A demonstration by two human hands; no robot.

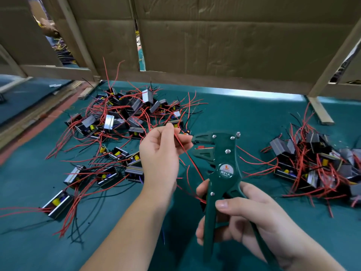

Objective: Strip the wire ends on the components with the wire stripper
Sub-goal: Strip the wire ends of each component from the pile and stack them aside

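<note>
On a green mat, 1 heap of components lies at left; at centre the left hand pinches a red wire just beside the parted jaws of a wire stripper; the right hand grips its handles; a second heap lies at right.

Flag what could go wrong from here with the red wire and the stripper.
The left hand has its fingertips close beside the open jaws of the wire stripper; a squeeze by the right hand could nip them. The red wire slants down past the jaws, not plainly between them, so a squeeze now might miss it or strip the wrong spot.
</note>
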